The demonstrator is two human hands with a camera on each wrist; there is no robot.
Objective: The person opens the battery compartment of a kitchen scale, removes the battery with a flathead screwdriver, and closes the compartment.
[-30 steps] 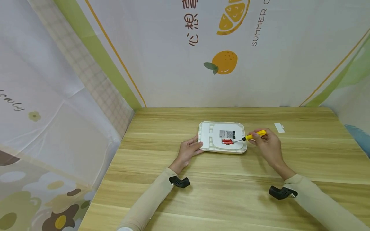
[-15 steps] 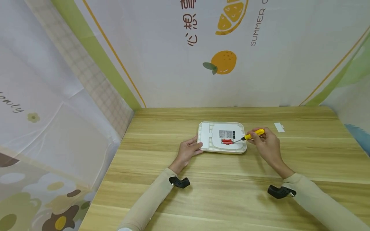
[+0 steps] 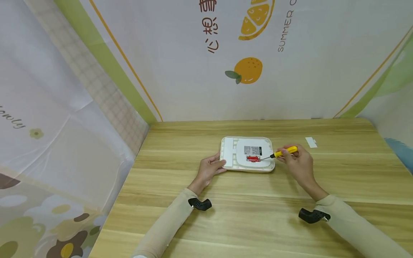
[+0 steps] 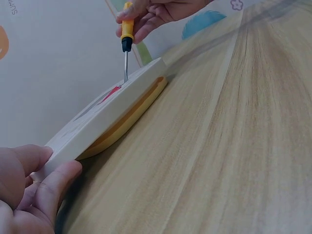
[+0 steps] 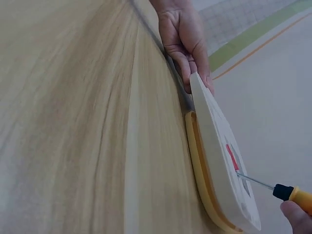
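Note:
A white device (image 3: pixel 240 165), likely a kitchen scale, lies upside down, its yellow underside part (image 4: pixel 127 127) on the table. Red batteries (image 3: pixel 253 158) sit in its uncovered compartment, beside a printed label (image 3: pixel 253 150). My left hand (image 3: pixel 209 169) grips the device's left edge, thumb on top and fingers below. My right hand (image 3: pixel 300 163) holds a screwdriver (image 3: pixel 284 152) by its yellow handle. The metal shaft (image 5: pixel 256 181) slants down to the batteries' right end; whether the tip touches a battery or the compartment wall, I cannot tell.
A small white battery cover (image 3: pixel 311 142) lies on the wooden table (image 3: pixel 245 222), beyond my right hand. A printed cloth (image 3: pixel 193 89) hangs behind the table's back edge, and more cloth hangs at the sides. Black camera mounts (image 3: pixel 200 204) sit on both wrists.
My right hand and the screwdriver have shifted only slightly, and the tip stays at the batteries' right end. The left hand keeps its hold on the device. The head view has moved a little.

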